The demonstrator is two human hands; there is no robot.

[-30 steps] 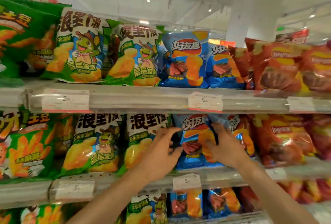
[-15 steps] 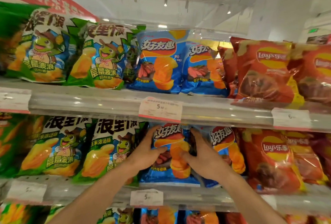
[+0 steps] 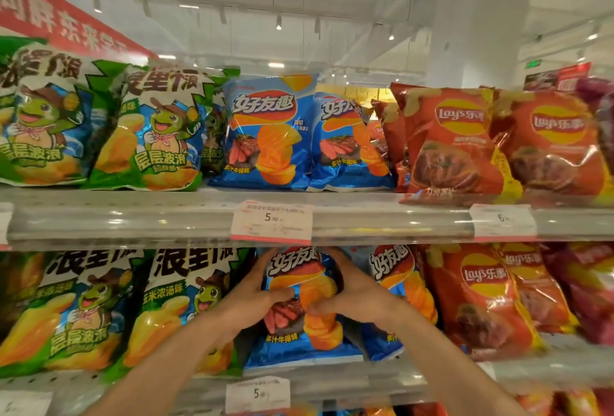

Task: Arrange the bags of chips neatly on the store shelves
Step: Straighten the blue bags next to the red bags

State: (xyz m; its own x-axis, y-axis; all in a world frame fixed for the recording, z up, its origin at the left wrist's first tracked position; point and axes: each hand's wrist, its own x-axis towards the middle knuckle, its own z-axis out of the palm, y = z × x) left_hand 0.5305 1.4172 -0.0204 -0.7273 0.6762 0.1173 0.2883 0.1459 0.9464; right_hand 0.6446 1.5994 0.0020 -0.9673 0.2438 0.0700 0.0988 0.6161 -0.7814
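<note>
Landmark: price tag (image 3: 271,221) marked 5, clipped to the front rail of the upper shelf (image 3: 133,216). Above and left of the tag, two green bags (image 3: 156,130) stand on the upper shelf; directly above it, two blue bags (image 3: 265,136); above and right, red Lay's bags (image 3: 455,143). Below the tag runs the lower shelf (image 3: 531,369), with green bags (image 3: 76,312) down-left and red Lay's bags (image 3: 478,302) down-right. Directly under the tag a blue chip bag (image 3: 299,332) stands upright on the lower shelf, a second blue bag (image 3: 395,286) just to its right. Left hand (image 3: 255,299) grips the blue chip bag's left edge, fingers curled behind it, thumb pressed on its front. Right hand (image 3: 355,296) grips the right edge likewise, thumb on the front.
</note>
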